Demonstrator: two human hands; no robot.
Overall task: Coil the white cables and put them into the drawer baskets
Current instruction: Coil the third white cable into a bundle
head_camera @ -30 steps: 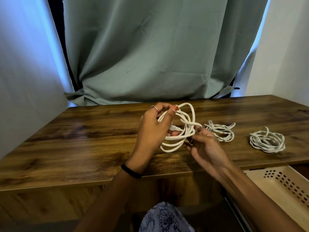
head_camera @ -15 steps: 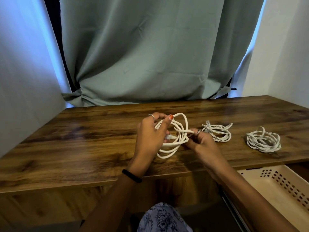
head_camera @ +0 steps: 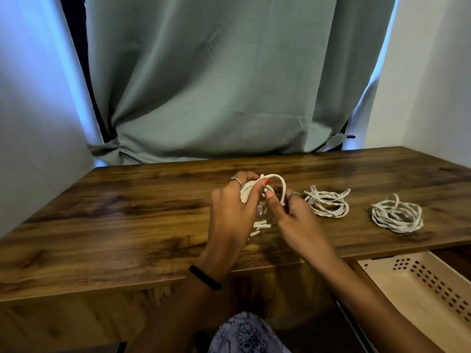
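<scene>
Lower now, both hands have dropped the cable bundle (head_camera: 257, 200) nearly onto the wooden table (head_camera: 127, 220). My left hand (head_camera: 233, 212) grips the coil, loops standing roughly upright; my right hand (head_camera: 293, 215) pinches a strand. Two smooth, thin white coils (head_camera: 327, 203) (head_camera: 396, 216) lie flat to the right; perforated beige basket (head_camera: 420, 284) below.

Head cam, fwd-down over table (head_camera: 127, 225)
</scene>
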